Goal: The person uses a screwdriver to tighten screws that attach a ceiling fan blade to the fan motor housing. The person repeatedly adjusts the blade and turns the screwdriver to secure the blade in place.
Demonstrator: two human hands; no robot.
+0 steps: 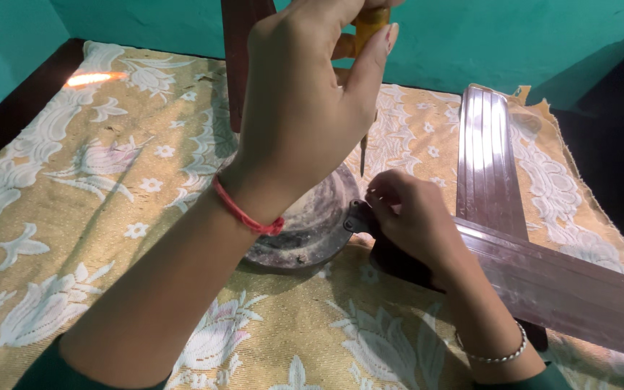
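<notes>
— Packages, labels, signs: seeing none; only a yellow woven cloth with white flower patterns (110, 217) lying over the surface, and teal walls (471, 36) behind.

— Screwdriver with a yellow handle and thin metal shaft (363, 144): standing nearly upright, long axis vertical, tip pointing down and hanging just above the round grey metal motor hub of a ceiling fan (319, 224). Handle mostly hidden inside the grip.

— Left hand (305, 108): closing round the yellow handle from above, red thread band at the wrist.

— Right hand (409, 217): pinching narrow at the hub's rim where a small metal bracket (355, 218) is showing; cannot tell whether anything is caught between the fingertips. Thin silver bracelet on that wrist.

— Hub: lying flat on the cloth near the middle, dusty and scuffed. Glossy brown ribbed fan blades (485, 144) fanning out from it: one running away toward the far wall, one stretching off right under the right forearm, a third rising behind the left hand.
</notes>
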